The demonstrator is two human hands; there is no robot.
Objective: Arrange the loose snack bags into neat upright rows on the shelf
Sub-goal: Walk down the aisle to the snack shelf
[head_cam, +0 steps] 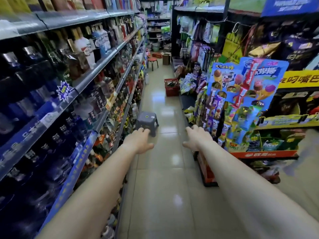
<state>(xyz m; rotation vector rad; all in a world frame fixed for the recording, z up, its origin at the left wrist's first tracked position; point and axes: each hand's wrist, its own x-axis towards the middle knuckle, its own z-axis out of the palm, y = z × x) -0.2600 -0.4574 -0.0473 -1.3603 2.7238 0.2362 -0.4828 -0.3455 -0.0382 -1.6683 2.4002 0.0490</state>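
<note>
The fingers (142,131) of the left hand (139,142) reach away down the aisle, lying close together and holding nothing, with the thumb sticking out to the right. The fingers (195,129) of the right hand (198,138) point the same way, also close together and empty, thumb out to the left. Both palms face down over the pale tiled floor (165,187), the bare forearms stretched out from the near edge.

Just past the left fingertips stands a small grey stool (147,120); I cannot tell whether they touch it. Right of the right hand is a stand of colourful packets topped by a blue display card (245,87).

The snack bags (189,82) lie in a loose heap farther along on the right, on the low shelf (187,100), with a red basket (171,87) on the floor just beside them. Shelves of bottles (96,73) run along the whole left side. At the far end stand a red stool (152,60) and a cardboard box (166,58).
</note>
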